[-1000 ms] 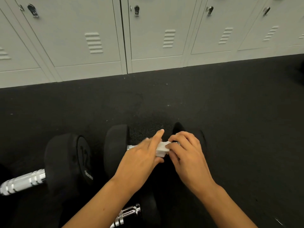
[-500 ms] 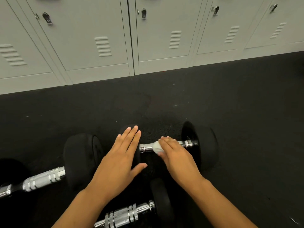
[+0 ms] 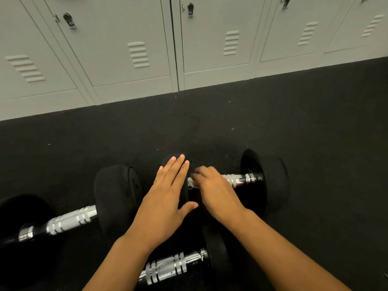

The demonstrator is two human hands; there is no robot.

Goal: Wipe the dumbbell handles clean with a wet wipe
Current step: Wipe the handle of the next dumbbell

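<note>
Ahead of you a row of pale grey metal lockers fills the upper part of the view, each door carrying a louvred vent and a small dark latch. Their bases meet a dark, finely speckled rubber floor that runs down to the bottom edge. Light is even and dim, with no hard shadows on the doors.

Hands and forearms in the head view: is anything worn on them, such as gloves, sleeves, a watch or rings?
Nothing worn shows. The left hand and right hand are bare, without gloves, and no rings are visible. Both forearms are bare down to the frame's bottom edge: no sleeves, watch or wristband in view.
</note>
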